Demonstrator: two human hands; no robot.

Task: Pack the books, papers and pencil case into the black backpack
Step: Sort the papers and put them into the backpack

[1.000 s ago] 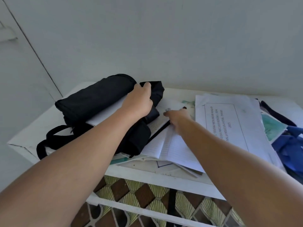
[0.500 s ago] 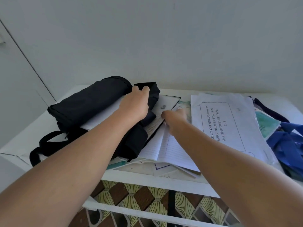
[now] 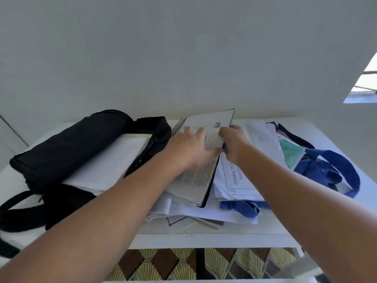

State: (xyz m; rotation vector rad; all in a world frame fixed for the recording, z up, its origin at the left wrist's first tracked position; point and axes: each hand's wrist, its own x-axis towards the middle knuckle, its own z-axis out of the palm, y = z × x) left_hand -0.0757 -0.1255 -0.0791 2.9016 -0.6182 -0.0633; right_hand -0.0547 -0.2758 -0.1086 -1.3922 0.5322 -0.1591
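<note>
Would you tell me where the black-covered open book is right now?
In the head view the black-covered open book lies mid-table atop the loose papers, just right of the black backpack, under both hands.

We read this as home study corner. White table (image 3: 204,241) against plain white wall (image 3: 183,48). On table: black backpack (image 3: 67,148), loose school papers (image 3: 230,180), open book (image 3: 200,160), blue cloth bag (image 3: 326,170) at table's right end. Patterned floor tiles (image 3: 220,264) below table. Window corner (image 3: 365,82) above table's right end.
</note>
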